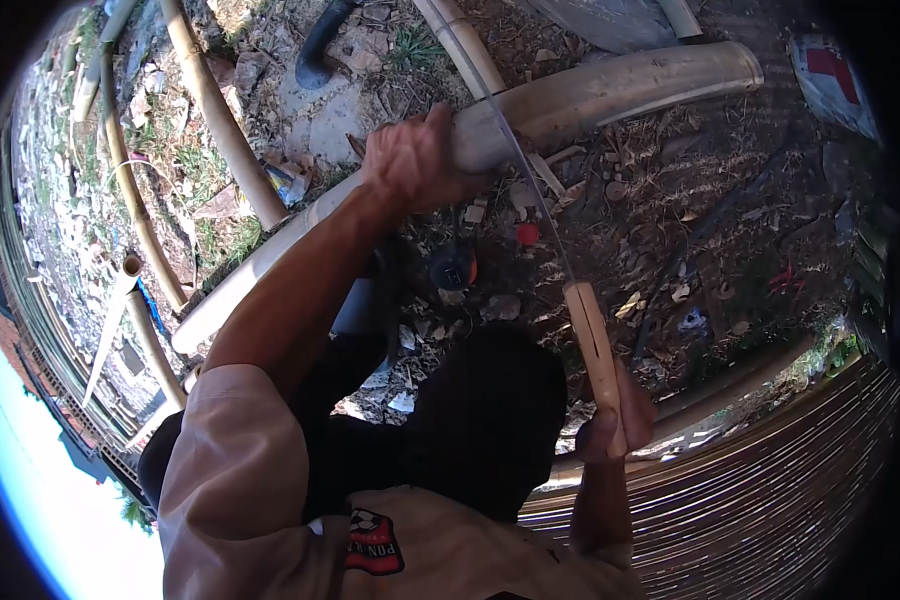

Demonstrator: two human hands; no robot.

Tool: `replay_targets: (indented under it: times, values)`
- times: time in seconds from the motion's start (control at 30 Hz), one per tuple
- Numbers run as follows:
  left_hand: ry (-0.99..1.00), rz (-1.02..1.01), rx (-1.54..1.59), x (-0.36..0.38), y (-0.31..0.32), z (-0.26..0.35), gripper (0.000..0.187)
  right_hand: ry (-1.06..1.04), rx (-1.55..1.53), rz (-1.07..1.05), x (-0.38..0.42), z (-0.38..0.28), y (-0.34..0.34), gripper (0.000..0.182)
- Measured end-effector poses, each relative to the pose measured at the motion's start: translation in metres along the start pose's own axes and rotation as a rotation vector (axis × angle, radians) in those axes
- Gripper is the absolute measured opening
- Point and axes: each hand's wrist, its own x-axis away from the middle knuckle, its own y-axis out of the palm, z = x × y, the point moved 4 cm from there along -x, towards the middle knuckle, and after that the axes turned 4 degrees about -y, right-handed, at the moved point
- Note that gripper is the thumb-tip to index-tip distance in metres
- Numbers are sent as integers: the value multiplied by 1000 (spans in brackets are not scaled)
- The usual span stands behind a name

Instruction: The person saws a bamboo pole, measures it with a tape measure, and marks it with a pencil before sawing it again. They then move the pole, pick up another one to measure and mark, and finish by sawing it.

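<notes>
A thick bamboo pole (640, 95) runs across from the lower left to the upper right. My left hand (410, 160) is closed around it near the middle, pressing from above. In my right hand (618, 415) is the wooden handle of a handsaw (592, 335), low on the right side. The saw's long, thin blade stretches up and away from the handle and crosses the pole just right of my left hand. Part of the pole is hidden under my left hand and forearm.
Several thinner bamboo poles (220, 120) lie at the upper left. Beneath the work pole are wood chips, a red cap (527, 234) and a round black-and-orange object (453, 268). A black bent pipe (318, 55) stands behind. Slatted bamboo (750, 480) fills the lower right.
</notes>
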Motion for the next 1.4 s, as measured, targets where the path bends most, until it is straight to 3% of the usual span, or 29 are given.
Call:
replay_targets:
  times: [0.07,0.17,0.23,0.33,0.37,0.4,0.47,0.5,0.57,0.63,0.7,0.73,0.8,0.87,0.9,0.93,0.97,1.03,1.1,1.13,1.23,1.3,1.4]
  values:
    - [-5,-16,-22,4,3,2,88,58,82,-37,42,-14,-44,72]
    - [-35,35,8,5,7,-1,86,399,111,-143,55,-22,-55,75]
    - [-13,56,11,4,4,1,84,-42,-95,-36,17,-9,-14,52]
    - [-59,4,-29,11,8,2,86,17,-32,-128,-29,-8,22,52]
    - [-51,37,-23,6,4,0,87,-67,-40,-111,-30,-5,19,53]
    - [-44,46,-13,6,6,0,89,-129,-41,-103,-25,-6,10,54]
    - [-67,26,-15,5,10,3,90,-52,123,-33,38,-7,-36,72]
    - [-94,21,-32,6,9,2,91,62,176,-102,52,-14,-55,79]
    - [-56,73,-77,7,7,-2,90,110,165,-128,53,-23,-63,83]
    - [-90,78,7,10,8,3,90,22,76,-102,23,-9,-31,79]
    - [-81,56,22,4,0,6,90,-252,17,-42,-51,-8,35,77]
    - [-85,16,36,7,-1,5,91,-243,10,-42,-48,-13,33,77]
    - [-99,46,-46,8,-1,3,91,28,-20,-91,-47,-3,31,77]
    - [-95,4,-13,9,4,3,91,-89,125,-16,12,3,-6,87]
    - [-101,21,14,5,1,0,91,150,197,-159,36,-4,-32,97]
    - [-109,16,18,8,4,-1,91,269,253,-167,55,-9,-53,104]
    - [-100,61,11,6,5,-1,91,324,213,-105,55,-15,-55,100]
    - [-86,82,0,16,15,-4,90,184,165,-148,37,-12,-44,93]
    - [-36,218,-38,15,13,0,87,-44,41,-95,-26,1,19,75]
    - [-116,42,21,16,4,6,80,-122,29,-121,-52,0,39,71]
    - [-152,-49,41,15,-2,7,79,-17,-96,-76,-67,9,36,70]
    - [-147,-30,-8,21,5,13,80,190,-274,12,-53,16,22,60]
    - [-24,136,-23,21,15,3,86,136,-249,139,-47,10,2,63]
